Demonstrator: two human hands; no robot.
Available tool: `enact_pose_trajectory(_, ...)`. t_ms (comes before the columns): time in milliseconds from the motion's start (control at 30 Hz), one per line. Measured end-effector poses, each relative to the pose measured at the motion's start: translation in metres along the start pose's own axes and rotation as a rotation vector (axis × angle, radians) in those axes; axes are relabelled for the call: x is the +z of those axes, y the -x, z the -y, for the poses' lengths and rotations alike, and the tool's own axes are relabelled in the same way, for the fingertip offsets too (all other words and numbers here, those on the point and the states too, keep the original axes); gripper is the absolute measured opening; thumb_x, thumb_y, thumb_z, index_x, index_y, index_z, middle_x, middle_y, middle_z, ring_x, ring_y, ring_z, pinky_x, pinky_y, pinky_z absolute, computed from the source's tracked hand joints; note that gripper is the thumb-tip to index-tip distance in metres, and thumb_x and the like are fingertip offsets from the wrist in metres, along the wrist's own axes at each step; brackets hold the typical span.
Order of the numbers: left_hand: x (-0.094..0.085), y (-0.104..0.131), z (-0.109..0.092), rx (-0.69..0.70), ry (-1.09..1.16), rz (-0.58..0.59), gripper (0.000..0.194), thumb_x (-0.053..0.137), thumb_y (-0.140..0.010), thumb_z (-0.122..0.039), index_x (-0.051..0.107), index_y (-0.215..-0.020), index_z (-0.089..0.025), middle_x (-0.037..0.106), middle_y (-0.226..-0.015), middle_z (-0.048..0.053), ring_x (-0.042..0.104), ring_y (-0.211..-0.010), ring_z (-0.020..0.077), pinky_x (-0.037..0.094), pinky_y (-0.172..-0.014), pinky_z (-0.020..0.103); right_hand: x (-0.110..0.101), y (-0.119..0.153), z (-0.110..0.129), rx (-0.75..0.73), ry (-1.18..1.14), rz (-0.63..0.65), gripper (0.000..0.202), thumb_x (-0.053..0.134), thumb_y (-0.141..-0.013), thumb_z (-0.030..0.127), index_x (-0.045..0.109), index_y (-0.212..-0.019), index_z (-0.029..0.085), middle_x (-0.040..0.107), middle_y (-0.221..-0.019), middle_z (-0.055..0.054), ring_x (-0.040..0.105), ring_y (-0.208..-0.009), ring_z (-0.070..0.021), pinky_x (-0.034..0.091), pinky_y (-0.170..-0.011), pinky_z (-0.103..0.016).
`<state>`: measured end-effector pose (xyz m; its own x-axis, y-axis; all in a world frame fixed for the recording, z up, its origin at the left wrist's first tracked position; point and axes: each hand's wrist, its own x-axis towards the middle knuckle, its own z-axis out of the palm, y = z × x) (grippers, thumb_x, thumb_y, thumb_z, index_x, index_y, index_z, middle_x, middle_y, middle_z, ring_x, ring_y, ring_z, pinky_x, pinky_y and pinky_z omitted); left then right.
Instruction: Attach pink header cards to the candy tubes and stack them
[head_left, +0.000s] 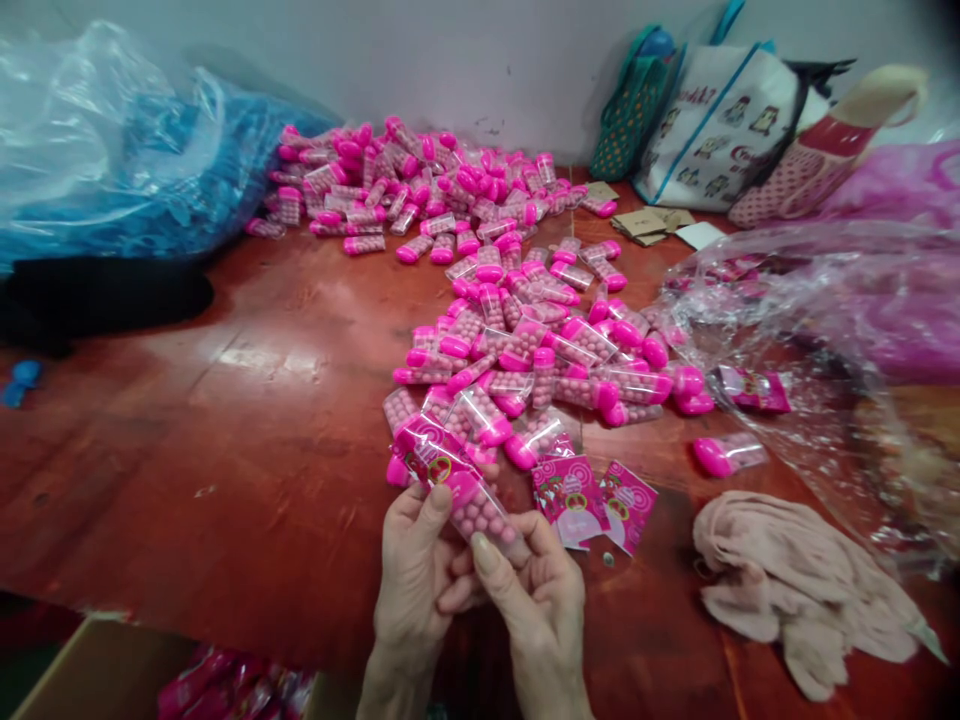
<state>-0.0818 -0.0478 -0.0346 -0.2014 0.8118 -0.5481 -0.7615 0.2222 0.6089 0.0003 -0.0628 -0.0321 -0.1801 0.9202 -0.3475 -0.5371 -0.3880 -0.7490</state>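
Both hands hold one small clear container of pink candy balls (481,515), tilted with its pink cap end up and to the left. A printed magenta sleeve (429,448) sits at the cap end; how far it covers the cap I cannot tell. My left hand (414,560) is closed, its thumb pressed near the sleeve's lower edge. My right hand (541,595) grips the clear lower end between thumb and fingers. Just right of the hands, flat printed sleeves (568,495) lie on the red-brown table (285,480). Beyond them spreads a heap of similar candy containers (525,345).
A bigger pile of containers (420,185) lies by the wall. At left are a plastic bag of blue pieces (142,180) and a black cloth (105,295). To the right are a pink cloth (787,580), clear plastic (817,400) and tote bags (720,130). A cardboard box (97,665) stands below the table's edge.
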Motion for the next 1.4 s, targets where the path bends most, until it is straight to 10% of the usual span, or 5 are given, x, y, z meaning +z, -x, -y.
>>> enact_pose_trajectory(1400,0.005,-0.003,0.005,0.043,-0.083,-0.017,0.014,0.073,-0.065,-0.022,0.065,-0.068,-0.011,0.062,-0.054,0.002,0.047,-0.033,0.0061,0.031,-0.025,0.011,-0.006,-0.005,-0.007,-0.019,0.127,0.009,0.022,0.060,-0.083,0.034,0.048,-0.077,0.017,0.056,-0.056,0.005,0.049,-0.034,-0.0040,0.036,-0.031,-0.012)
